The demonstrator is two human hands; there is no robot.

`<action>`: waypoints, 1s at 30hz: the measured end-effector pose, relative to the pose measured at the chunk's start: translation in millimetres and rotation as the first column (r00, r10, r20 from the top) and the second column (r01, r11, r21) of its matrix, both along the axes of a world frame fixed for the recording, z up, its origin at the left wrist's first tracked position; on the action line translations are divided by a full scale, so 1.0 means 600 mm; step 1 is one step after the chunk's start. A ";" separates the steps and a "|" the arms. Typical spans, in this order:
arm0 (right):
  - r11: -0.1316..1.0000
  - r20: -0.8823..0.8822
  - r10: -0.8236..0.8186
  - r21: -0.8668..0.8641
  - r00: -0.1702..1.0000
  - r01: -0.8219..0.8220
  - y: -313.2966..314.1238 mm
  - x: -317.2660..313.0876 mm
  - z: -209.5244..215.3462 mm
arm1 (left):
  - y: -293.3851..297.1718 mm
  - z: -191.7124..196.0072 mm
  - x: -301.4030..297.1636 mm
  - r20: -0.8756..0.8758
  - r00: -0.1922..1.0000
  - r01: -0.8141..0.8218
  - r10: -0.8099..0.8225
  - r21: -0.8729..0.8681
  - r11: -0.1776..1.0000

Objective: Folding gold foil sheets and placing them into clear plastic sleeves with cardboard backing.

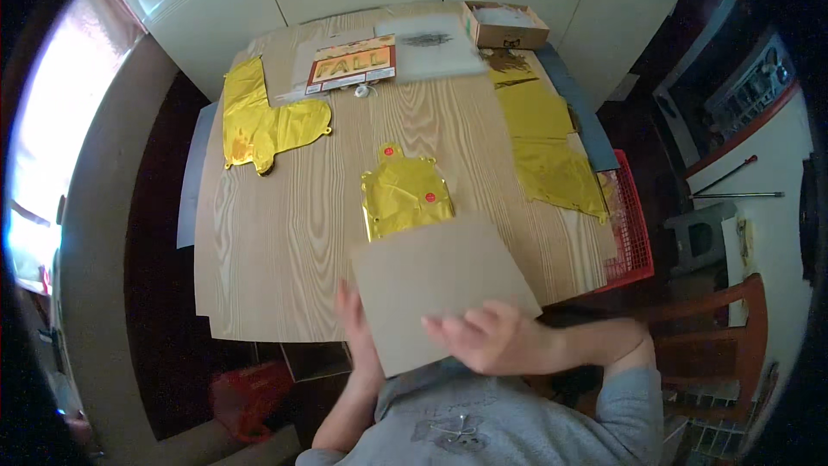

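Note:
A plain beige cardboard sheet [448, 272] is tilted in front of my body, over the near edge of the table. My left hand [358, 328] is upright along its left edge, fingers stretched and slightly blurred. Over the sheet's near right part, my right hand [483, 336] has its fingers curled against it; its thumb is hard to make out. Just beyond the sheet lies a flat gold foil balloon [405, 190] with two small red round stickers. The sheet covers the balloon's near end.
More gold foil balloons lie on the left [267, 125] and right [548, 138] of the wood-grain table [285, 250]. Toward the back are a printed packet [354, 65], a small white spool [361, 91], a clear sheet [440, 56] and an open cardboard box [506, 28]. A red basket [628, 233] stands beside the table.

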State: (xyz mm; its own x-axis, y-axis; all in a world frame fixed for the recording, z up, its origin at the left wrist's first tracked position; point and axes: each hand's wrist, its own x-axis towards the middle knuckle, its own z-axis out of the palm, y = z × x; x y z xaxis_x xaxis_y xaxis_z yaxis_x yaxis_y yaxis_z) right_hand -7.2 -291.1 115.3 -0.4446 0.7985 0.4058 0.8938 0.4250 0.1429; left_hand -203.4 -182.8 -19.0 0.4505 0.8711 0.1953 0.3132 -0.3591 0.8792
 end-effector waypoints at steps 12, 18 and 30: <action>0.994 -0.045 -0.067 -0.093 0.997 0.062 0.006 -0.044 -0.149 | 0.072 0.093 -0.001 -0.544 0.834 0.328 -0.097 0.345 0.880; 0.983 -0.096 -0.059 -0.177 0.994 0.041 0.009 -0.038 -0.159 | 0.079 0.079 0.046 -0.659 0.697 0.592 -0.283 0.306 0.746; 0.903 -0.627 -0.401 -0.393 0.668 0.173 0.108 0.136 -0.161 | 0.076 0.082 0.066 -0.690 0.672 0.586 -0.267 0.276 0.761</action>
State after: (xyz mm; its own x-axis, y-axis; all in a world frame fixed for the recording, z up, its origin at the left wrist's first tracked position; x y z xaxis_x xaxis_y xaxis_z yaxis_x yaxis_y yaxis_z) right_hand 74.5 -226.4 18.6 0.1352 0.9619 0.2377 0.7739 0.0473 -0.6316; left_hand -164.1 -137.1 30.0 0.9020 0.4275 0.0603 0.3971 -0.8764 0.2725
